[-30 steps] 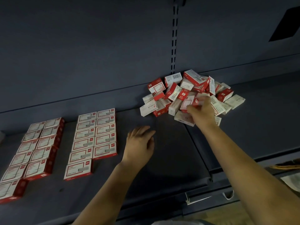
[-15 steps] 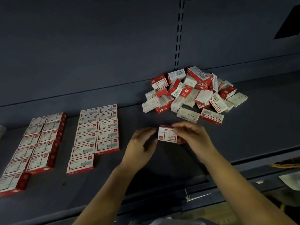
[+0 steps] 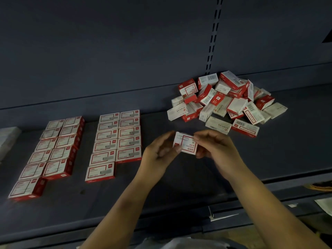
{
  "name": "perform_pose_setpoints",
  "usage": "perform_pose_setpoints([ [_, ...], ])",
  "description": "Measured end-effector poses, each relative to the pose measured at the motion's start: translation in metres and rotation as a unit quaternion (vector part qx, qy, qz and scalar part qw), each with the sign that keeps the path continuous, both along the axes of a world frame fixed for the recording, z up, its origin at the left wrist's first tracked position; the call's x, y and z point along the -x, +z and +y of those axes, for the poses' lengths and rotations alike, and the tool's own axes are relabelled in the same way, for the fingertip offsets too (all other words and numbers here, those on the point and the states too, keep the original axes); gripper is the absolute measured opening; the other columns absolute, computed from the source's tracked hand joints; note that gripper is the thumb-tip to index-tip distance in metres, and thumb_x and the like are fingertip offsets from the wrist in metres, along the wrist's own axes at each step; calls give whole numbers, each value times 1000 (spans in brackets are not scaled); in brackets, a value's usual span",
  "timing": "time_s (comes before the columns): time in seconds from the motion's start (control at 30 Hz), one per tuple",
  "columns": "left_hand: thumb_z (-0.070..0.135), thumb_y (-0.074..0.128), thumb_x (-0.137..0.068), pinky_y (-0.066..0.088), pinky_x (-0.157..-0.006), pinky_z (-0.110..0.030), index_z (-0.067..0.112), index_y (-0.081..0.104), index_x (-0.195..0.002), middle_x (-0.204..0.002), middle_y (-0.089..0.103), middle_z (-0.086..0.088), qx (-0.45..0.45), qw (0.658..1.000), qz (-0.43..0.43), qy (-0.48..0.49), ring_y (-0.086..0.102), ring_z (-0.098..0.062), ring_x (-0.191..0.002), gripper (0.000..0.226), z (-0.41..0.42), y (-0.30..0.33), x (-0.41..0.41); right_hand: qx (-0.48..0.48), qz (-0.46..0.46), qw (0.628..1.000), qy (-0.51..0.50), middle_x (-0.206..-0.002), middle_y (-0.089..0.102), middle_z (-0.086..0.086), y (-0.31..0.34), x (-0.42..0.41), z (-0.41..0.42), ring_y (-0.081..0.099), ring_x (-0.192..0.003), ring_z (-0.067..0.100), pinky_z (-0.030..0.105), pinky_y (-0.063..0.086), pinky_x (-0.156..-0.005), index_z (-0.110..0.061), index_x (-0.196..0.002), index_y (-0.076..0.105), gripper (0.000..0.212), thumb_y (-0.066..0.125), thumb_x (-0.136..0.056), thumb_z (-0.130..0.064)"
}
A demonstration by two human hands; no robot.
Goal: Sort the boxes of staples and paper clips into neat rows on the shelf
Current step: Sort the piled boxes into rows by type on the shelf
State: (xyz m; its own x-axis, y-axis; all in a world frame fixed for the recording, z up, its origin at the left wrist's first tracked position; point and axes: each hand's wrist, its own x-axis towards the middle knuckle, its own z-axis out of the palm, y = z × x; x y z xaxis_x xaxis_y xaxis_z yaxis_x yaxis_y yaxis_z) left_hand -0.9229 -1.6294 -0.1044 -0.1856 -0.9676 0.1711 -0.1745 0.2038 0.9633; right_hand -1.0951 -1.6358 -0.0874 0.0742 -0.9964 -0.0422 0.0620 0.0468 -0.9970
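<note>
Both forearms are showing bare, no sleeves reaching into view; the left hand (image 3: pixel 159 154) and right hand (image 3: pixel 214 149) are wearing no gloves, rings or watch.

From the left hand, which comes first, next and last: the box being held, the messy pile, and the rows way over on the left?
In the head view, from the left hand:
1. The held box, pinched between both hands, touching it on its right.
2. The messy pile, up and to the right at the back of the shelf.
3. The far-left rows, across the shelf past the middle rows.
</note>
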Motion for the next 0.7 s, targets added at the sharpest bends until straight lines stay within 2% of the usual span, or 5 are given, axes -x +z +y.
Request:
perform_pose_setpoints([
  [0.17,25,62,-71,54,-81,-31,15,60,-113,-98,67,-3,-111,975,184,58,65,-18,-95,44,-2,8,-8,-18,31,998,55,-72,69,8,4,-7,0,64,-62,16,25,53,-61,-2,-82,65,27,49,-93,-20],
  [0.3,24,62,-71,51,-70,-22,17,62,-108,-83,68,5,-95,984,151,32,65,-10,-81,38,-4,9,-16,31,75,991,107,-79,67,-1,2,-9,2,63,-76,11,23,52,-69,-16,-93,62,11,56,-88,-9],
  [0.47,24,68,-78,49,-64,-21,15,61,-107,-79,69,5,-118,984,136,-10,65,-9,-75,31,-1,6,-28,29,135,966,219,-73,57,-12,4,-7,2,58,-76,3,18,48,-73,-36,-123,50,57,66,-80,-2],
  [0.57,24,67,-75,51,-63,-22,13,60,-109,-82,69,1,-124,985,111,-33,66,-13,-77,36,3,3,-37,3,155,943,296,-70,60,-13,8,-14,3,59,-73,0,15,45,-70,-41,-122,47,59,66,-81,-4],
  [0.7,39,69,-67,51,-67,-24,17,60,-111,-87,71,-2,-115,989,90,-28,67,-15,-80,49,11,3,-53,6,149,940,307,-86,69,-10,10,-33,5,65,-90,9,22,50,-79,-37,-111,55,52,67,-78,1],
])
